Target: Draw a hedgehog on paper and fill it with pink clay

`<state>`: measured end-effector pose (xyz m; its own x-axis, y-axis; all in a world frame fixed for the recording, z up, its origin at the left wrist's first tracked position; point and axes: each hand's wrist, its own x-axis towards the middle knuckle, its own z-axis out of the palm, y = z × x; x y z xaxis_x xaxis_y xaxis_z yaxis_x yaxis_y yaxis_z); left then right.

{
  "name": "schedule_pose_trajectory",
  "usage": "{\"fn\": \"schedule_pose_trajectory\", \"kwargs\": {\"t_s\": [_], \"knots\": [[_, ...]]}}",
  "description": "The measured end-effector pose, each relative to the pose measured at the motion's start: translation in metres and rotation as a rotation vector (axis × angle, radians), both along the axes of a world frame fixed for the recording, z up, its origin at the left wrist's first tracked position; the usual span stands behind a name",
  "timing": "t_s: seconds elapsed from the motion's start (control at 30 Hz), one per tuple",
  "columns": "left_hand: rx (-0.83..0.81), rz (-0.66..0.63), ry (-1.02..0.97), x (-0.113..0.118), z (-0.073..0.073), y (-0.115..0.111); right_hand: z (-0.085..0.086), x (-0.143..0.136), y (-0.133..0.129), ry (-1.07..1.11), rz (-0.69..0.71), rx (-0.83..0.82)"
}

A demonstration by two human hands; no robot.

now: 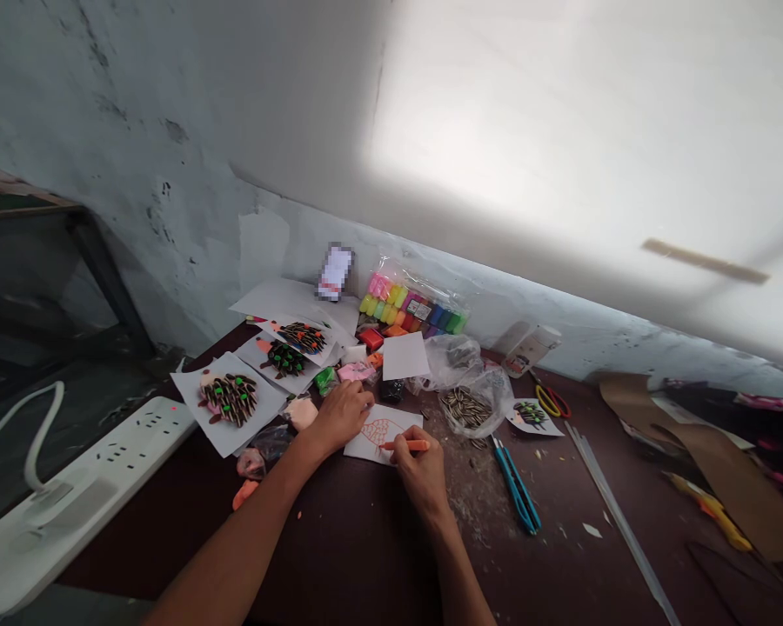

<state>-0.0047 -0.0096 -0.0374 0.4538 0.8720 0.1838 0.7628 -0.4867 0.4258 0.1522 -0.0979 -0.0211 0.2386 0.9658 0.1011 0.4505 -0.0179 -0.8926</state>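
In the head view my right hand [421, 469] grips an orange marker [412, 445], its tip on a small white sheet [360, 447]. An orange outline filled with scale-like curves [377, 429] is drawn on that sheet. My left hand [345, 410] rests at the sheet's upper left edge, holding nothing, with fingers extended and partly bent. Beside it lie pink clay [357, 371], green clay [325, 380] and a pale peach lump [302, 414]. A blank white card [405, 356] lies above the drawing.
Left are hedgehog pictures covered in seeds [231, 400] and a power strip [137, 439]. Behind stand a phone [335, 271] and packed coloured clay [418, 304]. Right are a bag of striped seeds [465, 407], blue tweezers [517, 489], scissors [552, 400], glue sticks [617, 513] and a yellow cutter [718, 513].
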Motion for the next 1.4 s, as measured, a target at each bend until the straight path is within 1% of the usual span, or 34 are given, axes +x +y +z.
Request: {"fn": "schedule_pose_trajectory", "kwargs": {"t_s": [0.1,0.2,0.3,0.47,0.7,0.93,1.1,1.27,1.4], "knots": [[0.006,0.000,-0.012,0.000,-0.002,0.001,-0.001,0.004,0.002,0.043,-0.047,0.030],[0.012,0.000,-0.025,0.000,-0.004,0.002,-0.003,0.010,0.004,0.014,-0.125,0.082],[0.020,0.003,-0.024,0.000,-0.006,0.002,-0.003,0.012,0.005,-0.032,-0.100,0.084],[0.021,-0.005,-0.022,0.000,-0.008,0.003,-0.003,0.008,0.005,-0.045,-0.038,0.073],[-0.002,-0.003,-0.011,0.000,-0.005,0.002,-0.006,0.007,0.007,-0.060,-0.015,0.066],[0.004,-0.001,-0.008,0.000,-0.003,0.001,-0.003,0.007,0.005,-0.100,-0.053,0.071],[0.017,0.000,-0.008,0.000,-0.003,0.000,-0.002,0.007,0.004,-0.046,-0.034,0.068],[0.012,-0.002,-0.005,0.000,-0.003,0.001,-0.002,0.010,0.004,-0.056,-0.081,0.084],[0.013,0.002,-0.001,0.000,-0.003,0.002,-0.001,0.009,0.003,-0.071,-0.066,0.081]]}}
